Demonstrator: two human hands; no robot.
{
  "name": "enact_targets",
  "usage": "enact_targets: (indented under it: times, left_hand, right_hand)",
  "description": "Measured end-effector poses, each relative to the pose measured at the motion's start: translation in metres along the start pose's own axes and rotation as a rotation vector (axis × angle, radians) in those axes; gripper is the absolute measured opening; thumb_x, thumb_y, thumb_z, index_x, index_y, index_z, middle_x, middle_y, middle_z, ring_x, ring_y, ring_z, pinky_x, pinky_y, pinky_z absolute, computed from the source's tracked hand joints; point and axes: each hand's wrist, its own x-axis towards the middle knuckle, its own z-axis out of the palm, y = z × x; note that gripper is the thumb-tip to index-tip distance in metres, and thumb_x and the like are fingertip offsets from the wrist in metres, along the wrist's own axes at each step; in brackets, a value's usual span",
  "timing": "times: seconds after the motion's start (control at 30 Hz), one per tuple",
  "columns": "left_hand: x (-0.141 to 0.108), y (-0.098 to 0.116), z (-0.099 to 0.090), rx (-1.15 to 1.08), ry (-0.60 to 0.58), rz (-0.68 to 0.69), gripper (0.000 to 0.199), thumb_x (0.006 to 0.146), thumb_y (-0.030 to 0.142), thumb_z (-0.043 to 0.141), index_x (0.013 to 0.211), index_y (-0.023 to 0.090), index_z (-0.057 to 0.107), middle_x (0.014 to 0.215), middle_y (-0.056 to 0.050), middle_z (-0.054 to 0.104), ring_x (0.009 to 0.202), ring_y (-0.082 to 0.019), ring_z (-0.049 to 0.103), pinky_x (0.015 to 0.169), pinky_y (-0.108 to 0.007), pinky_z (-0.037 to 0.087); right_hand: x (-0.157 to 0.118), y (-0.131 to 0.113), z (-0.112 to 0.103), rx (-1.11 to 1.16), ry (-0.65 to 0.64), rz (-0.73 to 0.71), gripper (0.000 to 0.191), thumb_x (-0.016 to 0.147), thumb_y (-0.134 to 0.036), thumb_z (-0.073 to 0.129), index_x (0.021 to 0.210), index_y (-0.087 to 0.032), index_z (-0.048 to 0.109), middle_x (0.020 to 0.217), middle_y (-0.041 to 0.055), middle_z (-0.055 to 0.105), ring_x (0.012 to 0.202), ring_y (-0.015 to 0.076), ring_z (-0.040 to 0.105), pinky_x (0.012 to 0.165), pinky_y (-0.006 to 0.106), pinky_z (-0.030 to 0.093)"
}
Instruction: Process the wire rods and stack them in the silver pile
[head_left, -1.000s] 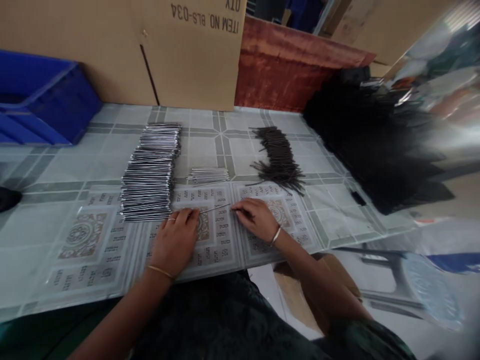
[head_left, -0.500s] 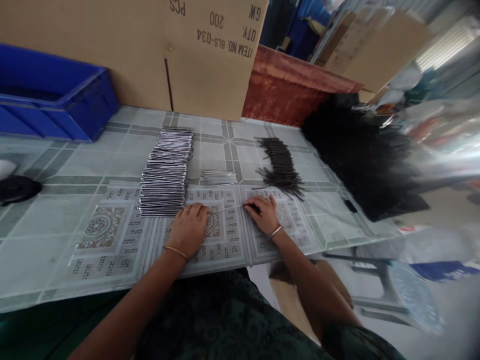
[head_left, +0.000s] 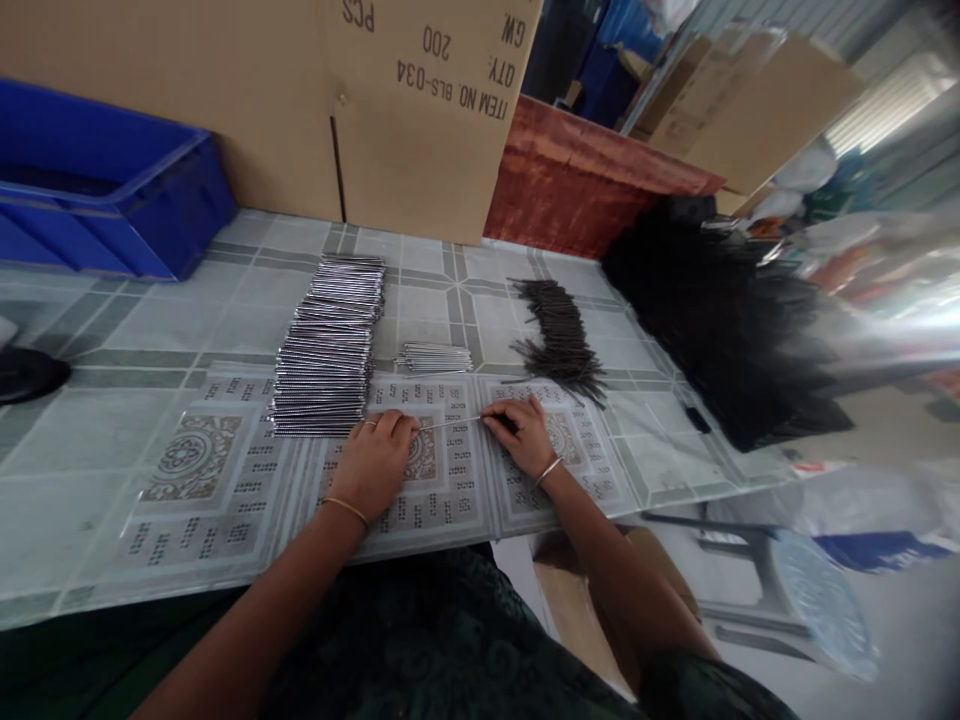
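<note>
A thin silver rod (head_left: 450, 424) stretches between my two hands, just above a patterned mat on the table. Its left end is pinched in the closed fingers of my left hand (head_left: 377, 460). At the other end, the thumb and fingertips of my right hand (head_left: 523, 436) close on the rod; whether they also hold a small dark piece I cannot make out. Left of my hands lies a long stack of ridged silver rods (head_left: 326, 350). A small bundle of thin silver rods (head_left: 435, 357) lies beyond the held one. Thin dark strips (head_left: 559, 330) are heaped behind my right hand.
A blue crate (head_left: 169, 215) stands at the back left, before a tall cardboard sheet (head_left: 420, 150). A big black pile (head_left: 712, 320) covers the table's right end. A black round object (head_left: 30, 376) lies at the far left. A stool (head_left: 817, 600) stands below right.
The held rod and my right fingers have shifted very slightly left; both hands keep their grip. The whole view has moved a little.
</note>
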Motion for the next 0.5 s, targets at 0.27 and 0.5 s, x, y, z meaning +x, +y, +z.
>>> enact_targets:
  times: [0.27, 0.5]
  left_hand:
    - [-0.001, 0.000, -0.002, -0.063, 0.050, 0.019, 0.027, 0.097, 0.025, 0.041, 0.102, 0.018, 0.067, 0.102, -0.009, 0.067, 0.091, -0.026, 0.061, 0.080, -0.041, 0.048]
    - [0.003, 0.005, -0.008, -0.729, 0.298, -0.223, 0.025, 0.093, 0.035, 0.053, 0.092, 0.018, 0.071, 0.089, -0.005, 0.072, 0.084, -0.019, 0.066, 0.081, -0.033, 0.052]
  right_hand:
    - [-0.002, -0.010, 0.002, -0.138, 0.042, -0.144, 0.013, 0.094, -0.037, 0.061, 0.094, -0.031, 0.073, 0.095, -0.0015, 0.073, 0.099, 0.0193, 0.064, 0.117, 0.052, -0.003]
    - [0.024, -0.063, 0.021, -0.130, 0.048, -0.349, 0.009, 0.091, -0.037, 0.067, 0.091, -0.031, 0.073, 0.087, -0.0032, 0.074, 0.091, 0.0168, 0.064, 0.117, 0.047, 0.011]
